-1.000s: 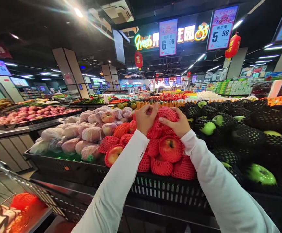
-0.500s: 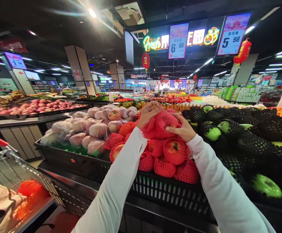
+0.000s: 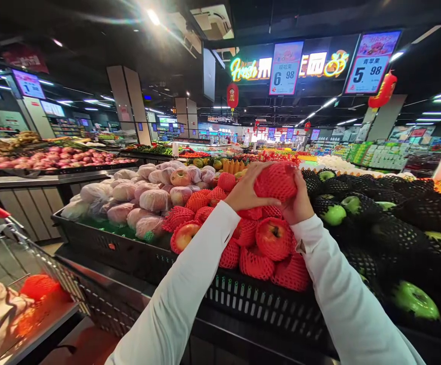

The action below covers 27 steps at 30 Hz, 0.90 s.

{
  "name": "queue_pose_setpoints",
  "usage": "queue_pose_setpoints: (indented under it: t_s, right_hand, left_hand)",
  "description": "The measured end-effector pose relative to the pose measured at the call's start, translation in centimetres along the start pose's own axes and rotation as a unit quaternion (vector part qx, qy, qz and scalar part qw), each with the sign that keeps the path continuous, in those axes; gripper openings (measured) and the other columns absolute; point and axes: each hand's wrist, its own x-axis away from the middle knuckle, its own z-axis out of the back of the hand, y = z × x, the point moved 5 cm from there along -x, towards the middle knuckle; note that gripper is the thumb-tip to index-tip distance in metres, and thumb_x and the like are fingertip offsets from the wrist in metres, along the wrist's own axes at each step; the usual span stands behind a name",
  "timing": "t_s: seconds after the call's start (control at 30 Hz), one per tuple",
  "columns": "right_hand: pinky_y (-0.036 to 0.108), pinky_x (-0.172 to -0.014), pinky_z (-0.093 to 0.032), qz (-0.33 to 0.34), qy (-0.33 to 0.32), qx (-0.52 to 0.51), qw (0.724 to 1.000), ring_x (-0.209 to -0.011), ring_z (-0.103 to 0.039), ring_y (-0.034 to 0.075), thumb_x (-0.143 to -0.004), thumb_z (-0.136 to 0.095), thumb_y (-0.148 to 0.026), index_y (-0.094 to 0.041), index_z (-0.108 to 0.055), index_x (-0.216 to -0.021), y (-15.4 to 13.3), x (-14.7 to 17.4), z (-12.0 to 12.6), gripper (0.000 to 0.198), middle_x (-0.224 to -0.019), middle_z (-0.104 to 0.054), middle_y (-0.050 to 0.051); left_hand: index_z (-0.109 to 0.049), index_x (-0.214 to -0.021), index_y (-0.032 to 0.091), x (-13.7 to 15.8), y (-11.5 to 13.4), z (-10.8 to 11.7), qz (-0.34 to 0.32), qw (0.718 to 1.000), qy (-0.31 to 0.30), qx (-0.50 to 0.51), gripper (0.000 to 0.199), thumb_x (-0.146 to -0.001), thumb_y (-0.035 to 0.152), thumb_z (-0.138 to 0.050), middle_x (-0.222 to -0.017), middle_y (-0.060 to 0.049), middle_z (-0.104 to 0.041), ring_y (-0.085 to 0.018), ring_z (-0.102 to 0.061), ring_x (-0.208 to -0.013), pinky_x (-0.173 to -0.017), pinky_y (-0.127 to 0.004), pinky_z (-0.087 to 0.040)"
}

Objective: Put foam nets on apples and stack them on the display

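Between my two hands is an apple in a red foam net [image 3: 276, 181], lifted over the pile. My left hand [image 3: 246, 191] wraps its left side, with the thumb underneath. On the other side my right hand [image 3: 298, 200] is closed round its right edge; some of those fingers are hidden behind it. Below lie several red apples [image 3: 273, 237] in the same red netting, packed in a black slatted crate [image 3: 266, 304]. The apple inside the held net is almost wholly covered.
Wrapped pale-pink apples [image 3: 155, 199] fill the left crate. Green apples [image 3: 416, 299] in black nets lie to the right. A shopping cart [image 3: 26, 238] with a red net bag stands at lower left. Price signs [image 3: 372, 62] hang overhead.
The netted apple has been turned and shifted slightly right. My left hand has come down from the net's top to its left side, and my right hand's grip has changed.
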Motion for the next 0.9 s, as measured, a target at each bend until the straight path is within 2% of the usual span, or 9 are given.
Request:
queue_pose_setpoints:
  t_s: [0.17, 0.3, 0.4, 0.47, 0.57, 0.63, 0.73, 0.83, 0.9]
  right_hand:
    - [0.041, -0.078, -0.059, -0.067, -0.034, 0.038, 0.996, -0.105, -0.064, 0.024, -0.065, -0.069, -0.067, -0.028, -0.052, -0.118, 1.0, 0.1, -0.3, 0.067, -0.126, -0.058, 0.005]
    - [0.041, -0.085, -0.057, -0.041, -0.032, 0.104, 0.993, -0.101, -0.065, 0.021, -0.061, -0.062, -0.08, -0.036, -0.041, -0.125, 1.3, -0.8, 1.1, 0.081, -0.125, -0.054, 0.003]
    - [0.044, -0.099, -0.049, -0.018, -0.04, 0.232, 0.972, -0.109, -0.061, 0.023, -0.058, -0.07, -0.074, -0.03, -0.045, -0.124, 2.0, -1.7, 2.3, 0.084, -0.122, -0.054, 0.006]
    - [0.046, -0.107, -0.042, -0.013, -0.122, 0.313, 0.942, -0.118, -0.055, 0.025, -0.058, -0.077, -0.065, -0.026, -0.048, -0.126, 2.8, -1.9, 2.0, 0.084, -0.127, -0.054, 0.009]
    - [0.046, -0.114, -0.033, -0.006, -0.269, 0.383, 0.884, -0.13, -0.047, 0.026, -0.062, -0.08, -0.054, -0.024, -0.044, -0.137, 4.0, -1.8, 0.9, 0.087, -0.138, -0.05, 0.01]
    - [0.05, -0.116, -0.027, -0.012, -0.33, 0.441, 0.834, -0.134, -0.043, 0.029, -0.063, -0.08, -0.052, -0.024, -0.043, -0.14, 4.7, -1.8, 0.4, 0.09, -0.141, -0.049, 0.011]
    - [0.06, -0.115, -0.02, -0.033, -0.352, 0.537, 0.766, -0.134, -0.04, 0.036, -0.061, -0.081, -0.054, -0.028, -0.05, -0.136, 5.6, -2.1, 0.5, 0.086, -0.138, -0.052, 0.01]
    - [0.056, -0.112, -0.028, -0.01, -0.357, 0.525, 0.773, -0.126, -0.049, 0.033, -0.061, -0.08, -0.054, -0.026, -0.054, -0.125, 5.6, -2.2, 0.2, 0.075, -0.13, -0.057, 0.008]
    - [0.048, -0.11, -0.036, 0.026, -0.353, 0.489, 0.797, -0.118, -0.055, 0.029, -0.059, -0.081, -0.05, -0.023, -0.053, -0.118, 5.2, -2.1, -0.1, 0.07, -0.124, -0.058, 0.007]
  left_hand:
    - [-0.049, -0.125, 0.017, 0.1, 0.1, 0.3, 0.023, 0.996, 0.045, -0.075, 0.081, -0.057, 0.044, -0.083, -0.125, -0.012, -0.058, -0.027, -0.056, -0.116, -0.104, -0.043, -0.041]
    - [-0.053, -0.115, 0.017, 0.5, -2.8, 3.8, 0.136, 0.962, 0.228, -0.059, 0.07, -0.059, 0.05, -0.078, -0.113, -0.01, -0.064, -0.023, -0.063, -0.099, -0.088, -0.037, -0.051]
    - [-0.05, -0.113, 0.017, 2.5, -5.9, 7.6, 0.3, 0.867, 0.392, -0.076, 0.061, -0.069, 0.055, -0.069, -0.113, -0.01, -0.065, -0.02, -0.065, -0.095, -0.082, -0.032, -0.053]
    - [-0.049, -0.114, 0.015, 4.5, -7.3, 9.5, 0.424, 0.778, 0.442, -0.138, 0.062, -0.071, 0.057, -0.067, -0.112, -0.012, -0.066, -0.023, -0.065, -0.099, -0.084, -0.034, -0.053]
    - [-0.046, -0.122, 0.01, 6.5, -8.7, 10.2, 0.553, 0.702, 0.396, -0.214, 0.076, -0.069, 0.059, -0.068, -0.114, -0.018, -0.065, -0.03, -0.063, -0.109, -0.09, -0.038, -0.05]
    - [-0.039, -0.13, 0.004, 6.8, -9.6, 9.4, 0.586, 0.702, 0.321, -0.247, 0.091, -0.066, 0.06, -0.07, -0.12, -0.023, -0.061, -0.034, -0.06, -0.114, -0.093, -0.04, -0.048]
    - [-0.029, -0.139, 0.001, 6.1, -11.1, 7.0, 0.582, 0.741, 0.166, -0.29, 0.108, -0.062, 0.063, -0.073, -0.121, -0.027, -0.06, -0.036, -0.06, -0.113, -0.092, -0.04, -0.047]
    - [-0.029, -0.143, 0.006, 5.2, -12.0, 4.8, 0.533, 0.788, 0.008, -0.308, 0.108, -0.063, 0.064, -0.072, -0.121, -0.024, -0.061, -0.036, -0.06, -0.113, -0.093, -0.04, -0.046]
    - [-0.036, -0.142, 0.01, 5.0, -11.9, 4.4, 0.506, 0.795, -0.029, -0.334, 0.099, -0.068, 0.068, -0.066, -0.127, -0.022, -0.057, -0.037, -0.056, -0.118, -0.097, -0.041, -0.044]
